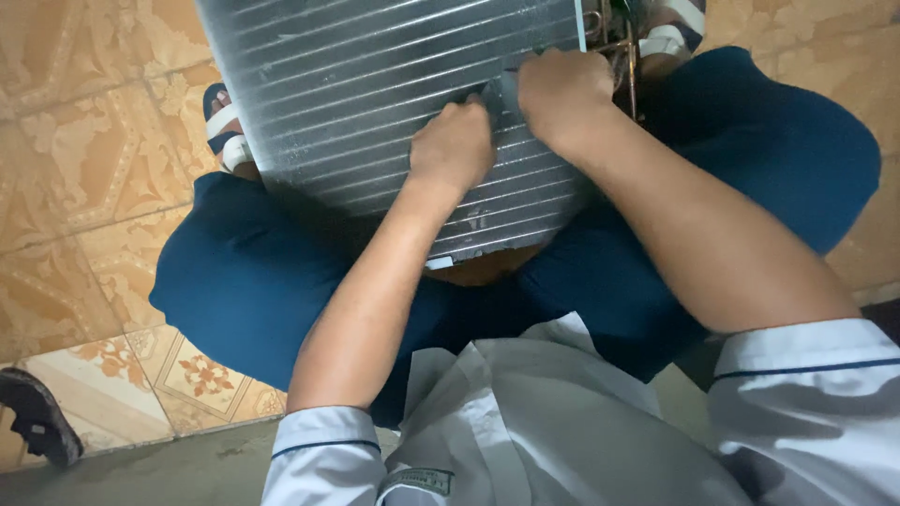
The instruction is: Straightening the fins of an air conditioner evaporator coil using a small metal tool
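The finned metal coil panel (375,84) is your landmark: it leans between your knees, its lower edge resting near your lap and its upper part running out of view at the top. Around it lies the patterned tile floor (84,187), and under its left edge you can see one sandalled foot (225,126); another sandal (670,33) sits beside the panel's upper right corner, close to the copper tubing (614,42) at that side. A dark shoe (37,417) lies well away from the panel, at the lower left.

Your right hand (562,94) is clenched on the panel's right half, pressing a small dark tool (497,94) against the fins. Your left hand (455,145) is closed into a loose fist just below and left of it, knuckles on the fins, seemingly steadying the same tool; whether it actually grips anything cannot be told.

As a judgement: keep the tool running along the fin rows rather than across them, since thin fins bend easily. Press lightly, let the left hand guide, and keep the panel braced firmly by both knees so it does not rock.
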